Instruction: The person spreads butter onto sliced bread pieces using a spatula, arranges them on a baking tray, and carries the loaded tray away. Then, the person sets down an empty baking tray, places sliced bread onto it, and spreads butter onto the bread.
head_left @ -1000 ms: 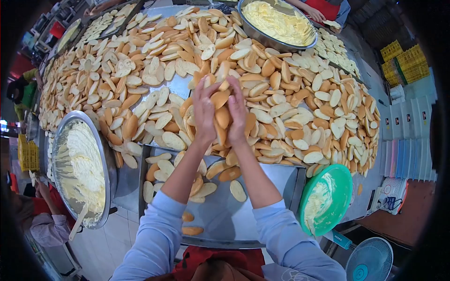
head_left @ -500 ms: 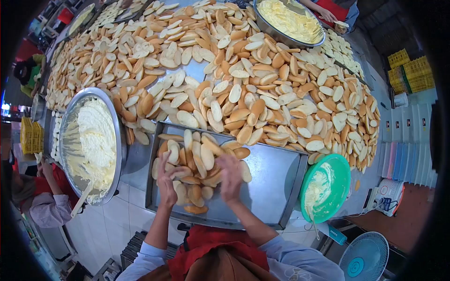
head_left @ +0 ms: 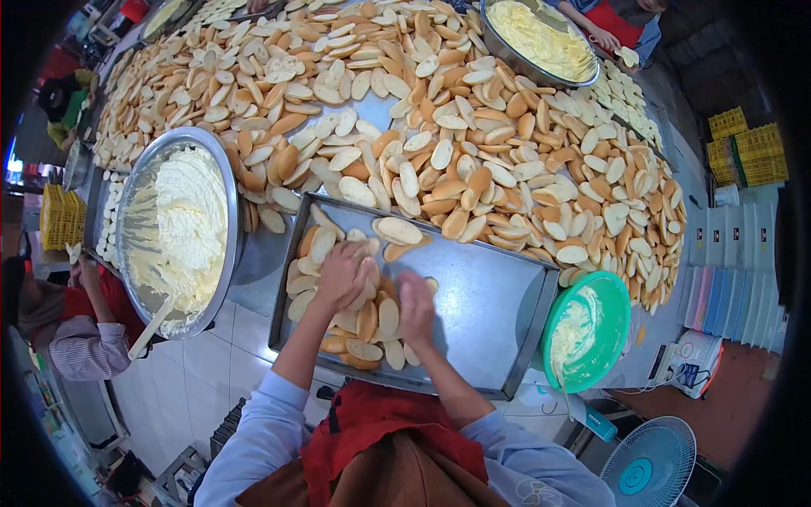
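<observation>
A: Where is the left hand [head_left: 345, 275] resting?
B: It is lying over the bread [head_left: 367, 321] in the tray [head_left: 486, 304]. Its fingers are curving downward, with pieces lying beneath and around them. I cannot tell whether they are gripping any.
A: And the right hand [head_left: 416, 306]?
B: It is showing blurred, standing just right of the main heap; I cannot tell whether its fingers are opening or closing.
A: How is the bread lying?
B: It is crowding the tray's left side; 2 pieces are overlapping near the far edge.
A: Surroundings?
B: A green bowl [head_left: 612, 334] is standing just right of the tray; 1 steel bowl [head_left: 234, 228] is standing left.
</observation>
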Action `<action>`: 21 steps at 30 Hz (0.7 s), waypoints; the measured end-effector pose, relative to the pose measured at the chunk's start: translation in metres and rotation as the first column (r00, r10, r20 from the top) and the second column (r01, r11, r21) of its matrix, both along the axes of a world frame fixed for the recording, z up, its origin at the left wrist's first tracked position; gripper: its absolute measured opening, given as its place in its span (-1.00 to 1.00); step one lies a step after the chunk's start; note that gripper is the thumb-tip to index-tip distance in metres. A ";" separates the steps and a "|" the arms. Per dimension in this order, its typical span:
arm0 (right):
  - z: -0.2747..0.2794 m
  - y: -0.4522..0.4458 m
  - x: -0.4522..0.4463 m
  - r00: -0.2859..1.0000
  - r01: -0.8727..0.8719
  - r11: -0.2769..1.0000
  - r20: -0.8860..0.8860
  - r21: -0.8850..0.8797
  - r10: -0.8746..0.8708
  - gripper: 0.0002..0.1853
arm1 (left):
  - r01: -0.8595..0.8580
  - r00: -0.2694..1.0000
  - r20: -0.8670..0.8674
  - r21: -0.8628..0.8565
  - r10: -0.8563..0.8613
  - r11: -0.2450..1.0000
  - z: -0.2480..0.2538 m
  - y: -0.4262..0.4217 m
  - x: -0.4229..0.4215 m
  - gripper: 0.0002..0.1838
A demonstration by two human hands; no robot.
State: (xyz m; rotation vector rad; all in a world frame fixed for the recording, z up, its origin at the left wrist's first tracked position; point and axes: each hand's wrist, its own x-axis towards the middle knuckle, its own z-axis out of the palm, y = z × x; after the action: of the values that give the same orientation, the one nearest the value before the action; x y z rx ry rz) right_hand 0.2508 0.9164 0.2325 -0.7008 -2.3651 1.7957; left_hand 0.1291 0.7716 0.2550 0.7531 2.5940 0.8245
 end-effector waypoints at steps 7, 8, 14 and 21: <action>-0.026 0.022 -0.071 0.967 0.253 0.964 -0.003 -0.086 -0.254 -0.51 | -0.122 0.991 0.097 0.294 0.098 0.948 0.033 -0.026 0.027 -0.45; -0.024 0.010 -0.065 0.991 0.132 0.991 -0.009 -0.018 -0.132 -0.55 | -0.194 0.981 0.085 0.341 0.176 0.920 0.036 -0.027 0.027 -0.44; 0.011 0.005 -0.025 0.999 0.002 0.951 -0.044 0.310 0.012 -0.70 | -0.252 0.967 0.106 0.335 0.230 0.908 0.049 -0.044 0.023 -0.42; 0.071 0.110 -0.102 0.950 -0.234 0.813 0.303 0.533 0.075 -0.58 | -0.279 0.954 0.209 0.363 0.214 0.889 0.041 -0.058 0.025 -0.37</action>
State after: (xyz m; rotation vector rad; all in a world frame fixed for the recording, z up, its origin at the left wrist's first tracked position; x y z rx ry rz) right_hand 0.1491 1.0265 0.3032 -0.7070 -2.9970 0.9655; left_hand 0.1543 0.7137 0.2957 0.4252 2.4340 1.4473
